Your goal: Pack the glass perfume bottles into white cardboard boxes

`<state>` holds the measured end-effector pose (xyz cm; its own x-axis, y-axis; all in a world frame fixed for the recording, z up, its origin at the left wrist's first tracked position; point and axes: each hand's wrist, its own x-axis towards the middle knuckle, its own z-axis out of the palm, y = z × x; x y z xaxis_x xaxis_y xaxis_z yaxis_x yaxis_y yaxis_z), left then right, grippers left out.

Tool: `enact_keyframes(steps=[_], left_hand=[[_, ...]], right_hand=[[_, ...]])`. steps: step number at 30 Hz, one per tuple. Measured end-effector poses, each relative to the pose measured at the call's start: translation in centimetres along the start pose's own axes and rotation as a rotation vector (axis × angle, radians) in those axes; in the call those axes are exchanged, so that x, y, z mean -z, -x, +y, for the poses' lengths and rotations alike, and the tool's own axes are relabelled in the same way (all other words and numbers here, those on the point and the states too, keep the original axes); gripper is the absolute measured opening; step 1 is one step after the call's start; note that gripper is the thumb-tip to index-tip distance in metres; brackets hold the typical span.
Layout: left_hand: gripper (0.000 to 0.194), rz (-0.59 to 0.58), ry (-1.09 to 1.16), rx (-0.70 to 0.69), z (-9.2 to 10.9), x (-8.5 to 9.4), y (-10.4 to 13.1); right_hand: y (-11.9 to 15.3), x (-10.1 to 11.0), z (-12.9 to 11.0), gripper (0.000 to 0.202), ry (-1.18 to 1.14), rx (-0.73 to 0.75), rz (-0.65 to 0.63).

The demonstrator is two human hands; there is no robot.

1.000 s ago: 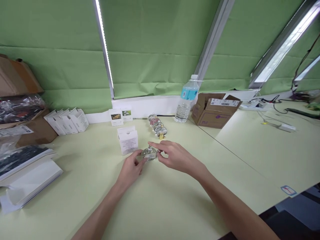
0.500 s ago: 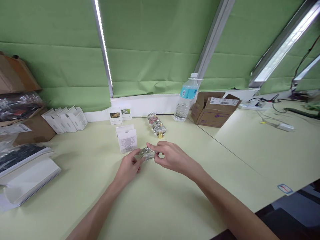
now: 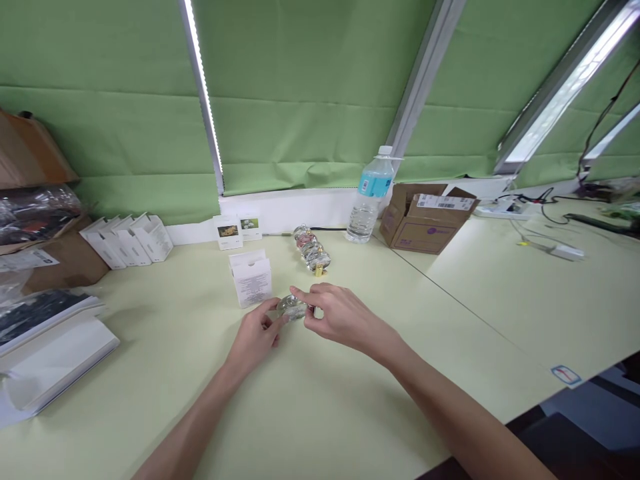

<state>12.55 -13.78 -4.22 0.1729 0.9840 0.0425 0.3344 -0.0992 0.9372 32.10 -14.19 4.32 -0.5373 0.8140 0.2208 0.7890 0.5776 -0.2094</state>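
Both hands (image 3: 343, 319) grip a glassy piece (image 3: 293, 310), a white box (image 3: 251, 281) and water bottle (image 3: 367, 207) beyond.

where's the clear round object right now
The clear round object is below centre in the head view, slightly left, between the left hand and right hand, near the upright white box.

One camera sits on the person's head, across the table (image 3: 320, 407) from the water bottle (image 3: 375, 186). It looks forward and down. The left hand (image 3: 254, 337) and right hand (image 3: 345, 317) are nearer to it than the bottle. Green blinds (image 3: 310, 100) are behind the bottle.
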Motion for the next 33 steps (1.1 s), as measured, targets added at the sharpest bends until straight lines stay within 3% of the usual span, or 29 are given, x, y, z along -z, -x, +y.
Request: enact_keyframes(steps=[12, 18, 23, 33], left_hand=[[0.04, -0.01, -0.008, -0.002, 0.4, 0.0, 0.1], [0.038, -0.009, -0.008, -0.017, 0.3, 0.0, 0.1], [0.037, -0.021, 0.006, -0.012, 0.2, 0.0, 0.1], [0.032, -0.021, 0.006, -0.051, 0.0, -0.1, 0.0]], right_hand=[[0.1, 0.1, 0.2, 0.039, 0.037, 0.054, 0.131], [-0.4, -0.1, 0.9, 0.02, -0.172, 0.004, 0.304], [-1.5, -1.0, 1.4, 0.022, -0.316, 0.043, 0.46], [-1.8, -3.1, 1.3, 0.034, -0.139, 0.149, 0.315]])
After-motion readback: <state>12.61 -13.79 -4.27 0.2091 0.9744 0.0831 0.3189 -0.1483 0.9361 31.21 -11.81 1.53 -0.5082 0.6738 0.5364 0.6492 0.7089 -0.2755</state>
